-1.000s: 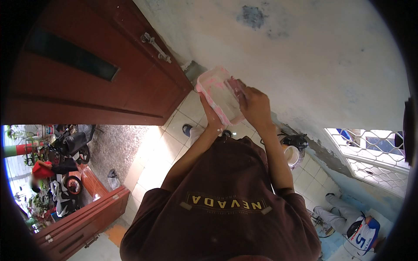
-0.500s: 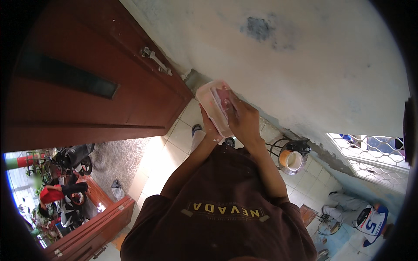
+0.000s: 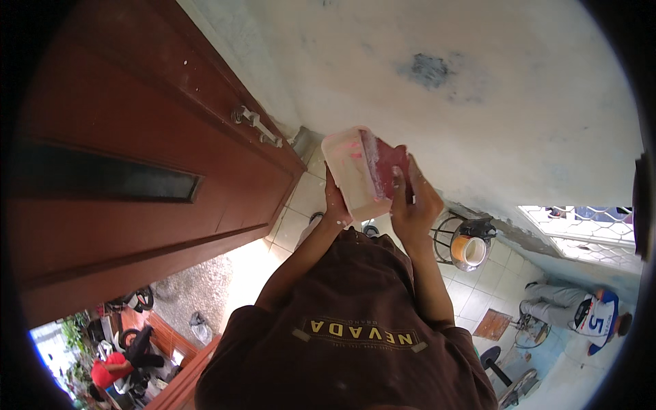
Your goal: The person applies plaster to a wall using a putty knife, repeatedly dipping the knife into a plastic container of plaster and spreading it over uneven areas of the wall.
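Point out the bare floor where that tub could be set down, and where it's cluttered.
Both hands are busy: the left hand holds the pale plastic tub and the right hand grips a dark red pad against it. Bare tiles lie between the wooden door and the person's legs. It is crowded to the right, around the wire stand with its tape roll and a seated person.

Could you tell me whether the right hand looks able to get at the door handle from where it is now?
Probably not at once: the right hand is pressed on the red tool at the tub, and the door handle lies beyond the left hand.
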Demonstrator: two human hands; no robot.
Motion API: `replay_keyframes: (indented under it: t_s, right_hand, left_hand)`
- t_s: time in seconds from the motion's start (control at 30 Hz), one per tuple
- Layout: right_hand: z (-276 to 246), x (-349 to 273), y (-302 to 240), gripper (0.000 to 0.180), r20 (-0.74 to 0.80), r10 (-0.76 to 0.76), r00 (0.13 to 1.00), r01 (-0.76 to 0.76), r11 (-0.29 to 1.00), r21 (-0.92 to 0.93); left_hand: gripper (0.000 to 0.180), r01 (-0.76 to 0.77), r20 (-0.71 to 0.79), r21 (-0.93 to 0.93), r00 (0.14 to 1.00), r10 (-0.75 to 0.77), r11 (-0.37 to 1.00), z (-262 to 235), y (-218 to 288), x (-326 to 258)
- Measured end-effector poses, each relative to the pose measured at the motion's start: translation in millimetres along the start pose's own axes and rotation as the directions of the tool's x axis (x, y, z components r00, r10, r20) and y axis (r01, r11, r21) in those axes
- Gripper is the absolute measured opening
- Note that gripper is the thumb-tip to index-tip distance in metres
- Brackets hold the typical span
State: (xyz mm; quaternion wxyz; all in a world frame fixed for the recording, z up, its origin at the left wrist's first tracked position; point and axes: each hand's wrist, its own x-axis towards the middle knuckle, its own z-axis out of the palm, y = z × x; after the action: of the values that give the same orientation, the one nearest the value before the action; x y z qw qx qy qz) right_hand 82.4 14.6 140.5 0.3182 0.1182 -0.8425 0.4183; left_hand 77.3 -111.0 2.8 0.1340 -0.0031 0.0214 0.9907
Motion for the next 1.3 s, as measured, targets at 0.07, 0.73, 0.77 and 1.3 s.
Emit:
replay_keyframes:
  t_s: [0.07,0.73,0.77,1.3]
  right_hand:
    - [21,-12,12,0.037,0.275,0.019,0.961,0.021,0.990,-0.138]
    - [66,-36,-38,0.034,0.039,0.352,0.935,-0.325,0.898,-0.295]
    - [65,-36,-42,0.032,-0.003,0.396,0.918,-0.384,0.889,-0.251]
    - [65,-64,-42,0.039,0.552,0.731,0.402,-0.190,-0.523,0.831]
  left_hand:
    - [0.069,0.008,0.007,0.011,1.000,-0.008,1.000,-20,10,2]
    - [0.077,0.313,0.032,0.058,0.949,-0.315,0.948,8,71,1]
    - [0.081,0.300,0.117,0.145,0.941,-0.318,0.943,9,74,1]
    - [0.083,0.500,0.069,-0.100,0.866,-0.495,0.860,-31,96,-6]
